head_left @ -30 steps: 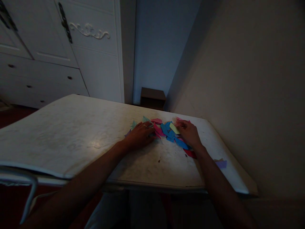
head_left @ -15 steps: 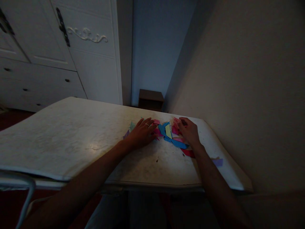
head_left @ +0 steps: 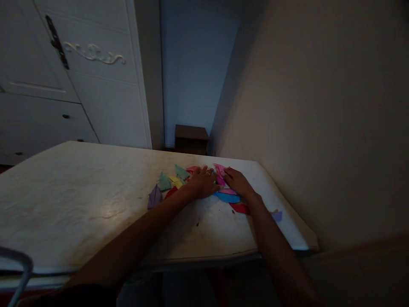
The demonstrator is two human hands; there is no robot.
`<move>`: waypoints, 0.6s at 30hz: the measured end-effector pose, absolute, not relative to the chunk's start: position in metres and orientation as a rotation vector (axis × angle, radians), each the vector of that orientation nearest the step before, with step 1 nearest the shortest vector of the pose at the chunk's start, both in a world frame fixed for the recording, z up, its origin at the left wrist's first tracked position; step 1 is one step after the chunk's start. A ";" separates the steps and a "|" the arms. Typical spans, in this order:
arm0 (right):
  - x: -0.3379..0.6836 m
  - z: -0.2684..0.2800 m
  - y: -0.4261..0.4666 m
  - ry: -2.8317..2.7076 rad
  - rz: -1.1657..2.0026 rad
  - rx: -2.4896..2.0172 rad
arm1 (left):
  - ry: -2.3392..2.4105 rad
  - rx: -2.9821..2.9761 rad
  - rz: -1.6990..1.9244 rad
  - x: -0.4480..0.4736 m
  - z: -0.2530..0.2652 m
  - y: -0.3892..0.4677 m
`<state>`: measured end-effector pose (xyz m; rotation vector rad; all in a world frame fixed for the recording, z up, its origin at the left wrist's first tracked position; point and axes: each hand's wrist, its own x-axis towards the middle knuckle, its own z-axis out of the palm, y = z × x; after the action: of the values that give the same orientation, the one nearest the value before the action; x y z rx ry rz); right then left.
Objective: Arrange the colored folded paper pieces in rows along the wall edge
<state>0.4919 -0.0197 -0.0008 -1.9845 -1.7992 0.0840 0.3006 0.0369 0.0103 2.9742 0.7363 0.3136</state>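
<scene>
My left hand [head_left: 203,184] lies over a cluster of folded paper pieces, fingers stretched out and palm down, a ring on one finger. It covers most of the blue piece in the middle. My right hand [head_left: 238,182] is beside it, its fingers closed at the edge of a pink folded paper [head_left: 220,169]; the thumb is hidden. Close below lie a magenta piece [head_left: 220,181], a blue folded paper [head_left: 228,198] and a red one [head_left: 239,208]. Left of my left hand are a purple folded paper [head_left: 155,197], a green one [head_left: 164,182] and a yellow one [head_left: 175,182].
The pieces lie on a white, stained table [head_left: 105,179]. A beige wall [head_left: 287,106] runs along its right side. Behind stand a white wardrobe [head_left: 105,98] and a small brown cabinet [head_left: 191,132]. A lilac strip [head_left: 277,216] lies by my right forearm.
The view has turned right. My left hand has moved right across the papers onto the blue piece, uncovering green, yellow and red pieces. My right hand has lowered at the pink paper.
</scene>
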 end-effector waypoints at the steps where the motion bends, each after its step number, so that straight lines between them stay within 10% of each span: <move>1: 0.488 0.002 -0.021 -1.819 0.096 -1.967 | 0.732 2.979 0.320 0.299 0.009 0.037; 18: 0.456 0.013 -0.038 -1.895 0.337 -1.762 | 0.686 2.962 0.283 0.245 0.020 0.039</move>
<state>0.4560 -0.0381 0.0126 -1.7621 -1.8946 0.3367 0.2449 0.0387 0.0203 2.9616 0.6864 0.2830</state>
